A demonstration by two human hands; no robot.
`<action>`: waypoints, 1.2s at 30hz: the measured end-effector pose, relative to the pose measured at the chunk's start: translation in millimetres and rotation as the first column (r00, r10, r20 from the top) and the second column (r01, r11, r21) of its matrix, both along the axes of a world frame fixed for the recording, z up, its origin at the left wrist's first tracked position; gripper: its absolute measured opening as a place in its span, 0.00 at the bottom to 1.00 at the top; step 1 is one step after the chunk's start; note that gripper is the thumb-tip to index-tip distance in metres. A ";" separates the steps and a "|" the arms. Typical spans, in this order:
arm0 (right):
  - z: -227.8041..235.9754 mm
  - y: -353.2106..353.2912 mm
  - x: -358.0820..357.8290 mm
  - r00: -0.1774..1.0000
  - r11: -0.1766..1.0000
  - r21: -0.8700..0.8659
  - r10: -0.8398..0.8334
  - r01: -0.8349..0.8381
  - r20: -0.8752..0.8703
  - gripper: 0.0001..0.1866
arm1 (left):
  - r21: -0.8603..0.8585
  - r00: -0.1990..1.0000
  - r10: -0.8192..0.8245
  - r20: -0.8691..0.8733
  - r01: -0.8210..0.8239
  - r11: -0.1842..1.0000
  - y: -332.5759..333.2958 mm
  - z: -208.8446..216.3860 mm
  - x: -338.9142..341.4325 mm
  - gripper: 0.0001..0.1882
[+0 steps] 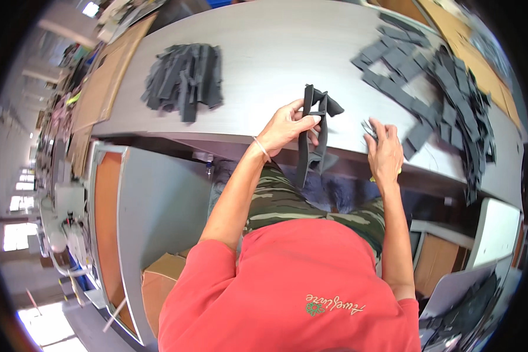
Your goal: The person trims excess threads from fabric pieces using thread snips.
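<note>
My left hand (pixel 288 126) is closed, thumb on top, around dark grey fabric strips (pixel 303 155) that form a loop with loose ends. They hang over the table's near edge, some of their length below it. To the right, my right hand (pixel 385 154) is curled over the near edge of the table, apart from the strips. Metal tips (pixel 367 127) show by its fingers and bits of yellow show by the palm, which looks like a pair of thread snips. Most of that tool is hidden by the hand.
A bundle of dark grey strips (pixel 188 76) lies at the left on the pale table (pixel 264 53). More strips (pixel 460 105) heap and spread at the right, some hanging over the edge. A grey cabinet panel (pixel 158 193) and a cardboard box (pixel 161 281) stand at my left.
</note>
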State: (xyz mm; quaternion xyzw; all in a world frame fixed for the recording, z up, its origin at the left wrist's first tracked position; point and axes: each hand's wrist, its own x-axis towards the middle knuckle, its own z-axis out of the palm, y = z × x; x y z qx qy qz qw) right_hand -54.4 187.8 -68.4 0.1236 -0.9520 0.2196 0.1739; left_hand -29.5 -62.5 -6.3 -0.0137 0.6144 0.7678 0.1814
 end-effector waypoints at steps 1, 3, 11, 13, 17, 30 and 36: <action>-4.6 -7.0 -0.6 1.000 0.998 0.051 0.022 -0.021 -0.015 0.19 | -0.124 0.991 0.096 -0.093 -0.108 0.986 -12.2 0.3 0.0 0.27; -7.5 -12.9 -1.2 0.998 0.991 0.129 0.037 -0.032 -0.043 0.18 | -0.253 0.945 0.211 -0.248 -0.273 0.928 -41.0 -0.1 -5.7 0.32; -4.8 -12.5 -3.1 0.998 0.987 0.160 0.036 -0.028 -0.050 0.19 | -0.519 0.505 0.123 -0.854 -0.837 -0.173 -206.8 64.5 -51.8 0.41; -3.5 -15.2 -1.0 0.998 0.985 0.172 0.032 -0.021 -0.063 0.18 | -0.613 0.597 0.158 -0.787 -0.729 -0.303 -253.8 52.8 -73.6 0.41; -3.3 -23.2 -2.3 0.998 0.985 0.170 0.046 -0.036 -0.054 0.19 | -0.929 0.887 0.296 -0.355 -0.370 -0.005 -329.5 -8.6 -79.7 0.44; -11.9 -13.8 -4.1 0.996 0.973 0.231 0.041 -0.023 -0.076 0.20 | 0.132 0.853 0.177 -0.491 -0.127 0.983 -42.9 49.6 18.0 0.27; -10.1 -12.6 -1.0 0.993 0.974 0.227 0.009 0.018 -0.121 0.19 | 0.459 0.580 0.103 -0.808 0.510 0.728 10.0 117.8 93.0 0.42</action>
